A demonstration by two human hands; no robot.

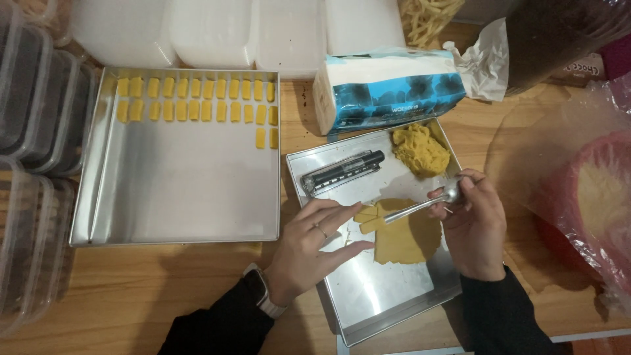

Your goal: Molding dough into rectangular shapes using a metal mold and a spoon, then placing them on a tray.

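Note:
My right hand [474, 227] grips a metal spoon [420, 205] by its bowl end, the handle pointing left onto a flat sheet of yellow dough [404, 240]. That dough lies on a small steel tray [374, 296]. My left hand [309, 246] rests open on the tray's left edge, fingers spread toward small cut dough pieces [368, 215]. A lump of crumbly yellow dough [420, 150] sits at the tray's far corner. A silver and black cylinder tool [343, 171] lies on the tray too.
A large steel baking tray [177, 197] at left holds two rows of small yellow dough pieces [197, 98] along its far side. A blue tissue pack [388, 92] lies behind the small tray. Stacked plastic containers [33, 131] stand far left, a red tub in plastic [591, 197] at right.

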